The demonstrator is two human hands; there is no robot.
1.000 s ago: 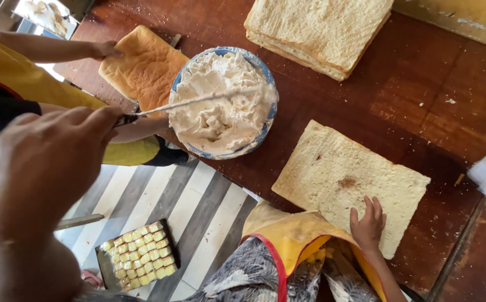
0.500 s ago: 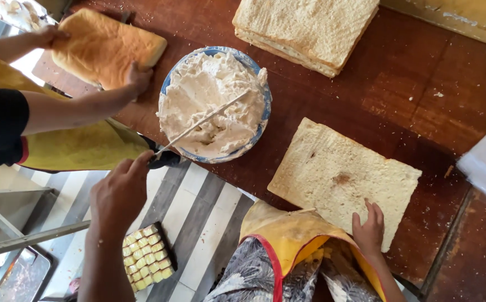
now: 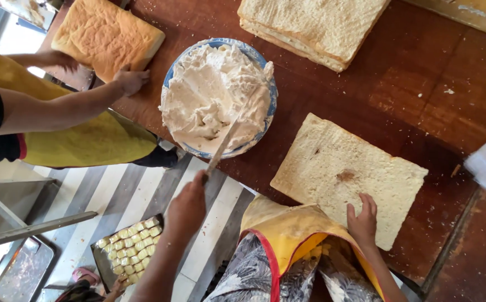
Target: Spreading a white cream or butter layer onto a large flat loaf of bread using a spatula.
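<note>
From my head view, my left hand [image 3: 186, 208] is clenched on a long spatula [image 3: 229, 140] whose blade runs up toward one o'clock into the cream bowl [image 3: 219, 96], so the left is the nearer hand. My right hand [image 3: 362, 219] lies flat and released on the trimmed cake sheet [image 3: 348, 174] on the table [image 3: 433, 84], at four o'clock from the bowl. I count one bowl, one spatula, one single sheet, one stack [image 3: 313, 28] at twelve and one golden slab [image 3: 106, 36] under a co-worker's hands [image 3: 131, 80].

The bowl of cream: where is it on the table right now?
In the head view the bowl of cream sits near the table edge, left of centre, between a co-worker's golden cake slab and the flat cake sheet, with a spatula dipped in.
</note>
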